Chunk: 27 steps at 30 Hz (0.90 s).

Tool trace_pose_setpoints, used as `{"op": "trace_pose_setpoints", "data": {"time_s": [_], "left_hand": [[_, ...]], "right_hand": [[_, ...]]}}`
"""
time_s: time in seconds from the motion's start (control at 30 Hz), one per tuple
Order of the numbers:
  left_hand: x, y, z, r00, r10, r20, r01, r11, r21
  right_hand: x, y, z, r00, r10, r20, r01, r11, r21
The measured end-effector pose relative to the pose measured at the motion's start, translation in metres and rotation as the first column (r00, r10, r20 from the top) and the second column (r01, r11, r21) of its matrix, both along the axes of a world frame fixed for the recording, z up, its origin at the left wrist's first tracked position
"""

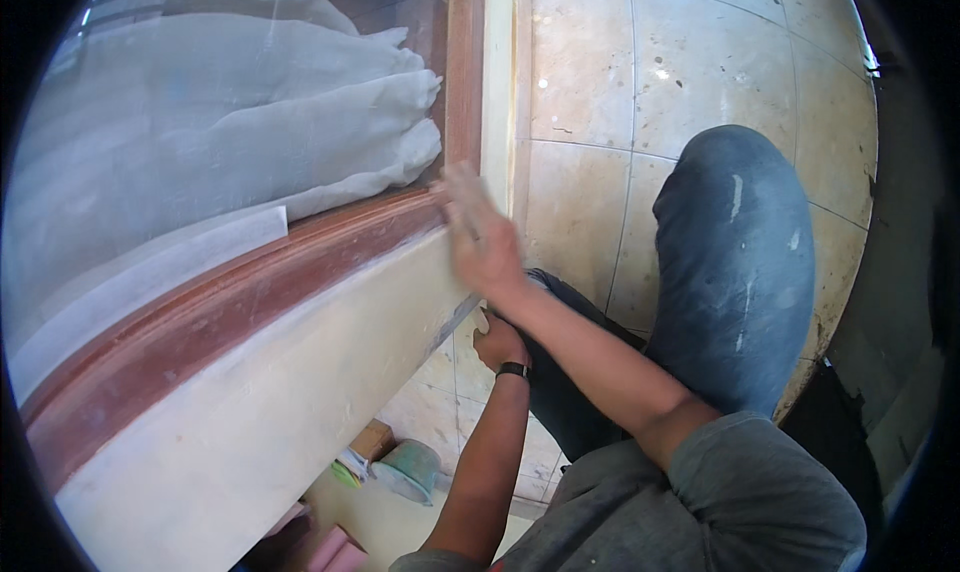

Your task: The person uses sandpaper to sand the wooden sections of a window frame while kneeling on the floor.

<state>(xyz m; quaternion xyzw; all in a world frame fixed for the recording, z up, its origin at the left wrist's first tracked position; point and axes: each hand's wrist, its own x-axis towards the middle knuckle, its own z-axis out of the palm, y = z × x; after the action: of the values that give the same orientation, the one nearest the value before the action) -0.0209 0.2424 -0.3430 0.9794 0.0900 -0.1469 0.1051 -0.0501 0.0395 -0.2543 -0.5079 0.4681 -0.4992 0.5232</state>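
Note:
My right hand (482, 237) is at the lower corner of a brown wooden window frame (330, 230), fingers stretched toward the wood. It is blurred, so whether anything lies under its fingers is unclear. Just below it, my left hand (500, 344), with a dark band on the wrist, is curled beside the edge of a cream-painted sill (270, 382). What its fingers close on, if anything, is hidden. A grey patch (452, 322) marks the sill edge near that hand. Along the lower glass runs a white strip (160, 282).
Behind the window glass hangs a bunched white curtain (260, 112). Stained floor tiles (580, 82) stretch to the right, by my bent knee (735, 232). Below the sill stand a pale green bucket (410, 470), a brown box (373, 440) and a pink object (338, 550).

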Motion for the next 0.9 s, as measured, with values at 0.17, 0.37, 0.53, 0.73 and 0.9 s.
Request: {"op": "trace_pose_setpoints", "data": {"time_s": [0.17,0.37,0.53,0.73,0.9], "left_hand": [[0.001,0.009,-0.006,0.991,-0.135,-0.008,0.135,0.991,-0.001],[0.002,0.012,-0.008,1.000,-0.004,0.014,0.005,0.996,-0.088],[0.001,0.014,-0.008,0.990,-0.131,-0.054,0.136,0.986,0.093],[0.007,0.024,-0.010,0.989,-0.149,-0.010,0.149,0.989,0.006],[-0.007,-0.010,-0.003,0.999,0.038,0.028,-0.037,0.999,-0.017]], "right_hand": [[-0.011,-0.002,-0.006,0.980,0.115,0.162,-0.107,0.993,-0.055],[-0.008,-0.005,0.004,0.999,0.052,-0.005,-0.051,0.960,-0.276],[-0.003,0.002,-0.008,0.996,0.046,0.072,-0.035,0.989,-0.143],[-0.007,0.000,0.017,0.989,0.121,0.087,-0.101,0.973,-0.208],[-0.020,-0.003,-0.013,0.986,0.148,-0.076,-0.156,0.981,-0.117]]}}
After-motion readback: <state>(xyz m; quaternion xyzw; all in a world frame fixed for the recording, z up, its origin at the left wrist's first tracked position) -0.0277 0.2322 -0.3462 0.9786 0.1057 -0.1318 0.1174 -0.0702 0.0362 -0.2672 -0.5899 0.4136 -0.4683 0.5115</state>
